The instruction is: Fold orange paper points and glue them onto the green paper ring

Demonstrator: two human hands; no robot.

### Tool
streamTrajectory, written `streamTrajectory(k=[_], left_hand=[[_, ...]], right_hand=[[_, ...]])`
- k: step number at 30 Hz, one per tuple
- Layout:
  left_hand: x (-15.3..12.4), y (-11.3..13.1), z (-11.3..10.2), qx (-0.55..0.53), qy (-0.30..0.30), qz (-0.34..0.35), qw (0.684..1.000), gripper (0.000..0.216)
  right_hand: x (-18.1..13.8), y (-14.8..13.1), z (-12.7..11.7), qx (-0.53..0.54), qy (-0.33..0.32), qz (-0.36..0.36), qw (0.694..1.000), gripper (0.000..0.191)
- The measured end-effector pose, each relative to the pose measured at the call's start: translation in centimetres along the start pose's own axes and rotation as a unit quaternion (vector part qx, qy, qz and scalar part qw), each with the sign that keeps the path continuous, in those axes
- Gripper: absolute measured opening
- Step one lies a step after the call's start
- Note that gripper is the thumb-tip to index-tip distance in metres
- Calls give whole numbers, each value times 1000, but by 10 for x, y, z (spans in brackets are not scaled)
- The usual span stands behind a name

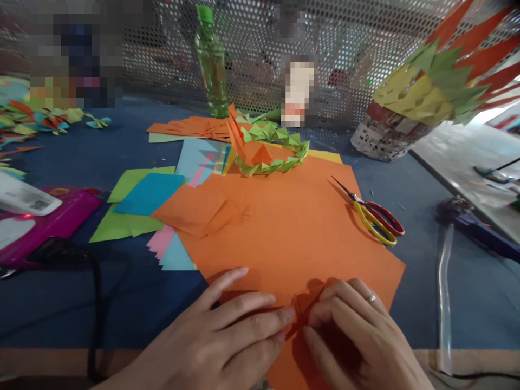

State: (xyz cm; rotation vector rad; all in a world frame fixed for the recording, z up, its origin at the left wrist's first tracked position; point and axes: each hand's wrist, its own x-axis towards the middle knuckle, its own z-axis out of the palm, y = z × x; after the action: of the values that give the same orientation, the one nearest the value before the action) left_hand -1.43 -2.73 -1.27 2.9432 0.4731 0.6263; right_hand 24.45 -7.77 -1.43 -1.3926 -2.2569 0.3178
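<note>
My left hand [227, 336] and my right hand [357, 336] meet at the near edge of the table over a small folded piece of orange paper [303, 309]. The left fingers lie pressed together along its left side, fingertips on the fold. The right fingers curl and pinch the paper's upper edge; a ring shows on one of them. The piece rests on a large orange sheet [292, 227] spread over the blue tabletop [122, 162]. More small folded orange squares [199, 208] lie on that sheet's left part.
Red-and-yellow scissors [376, 216] lie right of the sheet. A ring of folded green and orange paper [272, 151] sits behind, near a green bottle [211, 65]. Coloured sheets [142, 203], a pink device [49, 216] with black cable lie left; a paper-covered basket [390, 135] and glue stick [444, 292] right.
</note>
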Motion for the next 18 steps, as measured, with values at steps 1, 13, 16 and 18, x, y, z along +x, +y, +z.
streamTrajectory(k=[1, 13, 16, 18], left_hand=[[0, 1, 0, -1, 1, -1, 1000, 35], [1, 14, 18, -79, 89, -74, 990, 34], [1, 15, 19, -86, 85, -89, 989, 34], [1, 13, 20, -80, 89, -84, 989, 34]], right_hand=[[0, -1, 1, -4, 3, 0, 1000, 14], [-2, -2, 4, -35, 8, 15, 999, 13], [-4, -2, 6, -55, 11, 10, 998, 13], [-4, -3, 8, -69, 15, 11, 997, 13]])
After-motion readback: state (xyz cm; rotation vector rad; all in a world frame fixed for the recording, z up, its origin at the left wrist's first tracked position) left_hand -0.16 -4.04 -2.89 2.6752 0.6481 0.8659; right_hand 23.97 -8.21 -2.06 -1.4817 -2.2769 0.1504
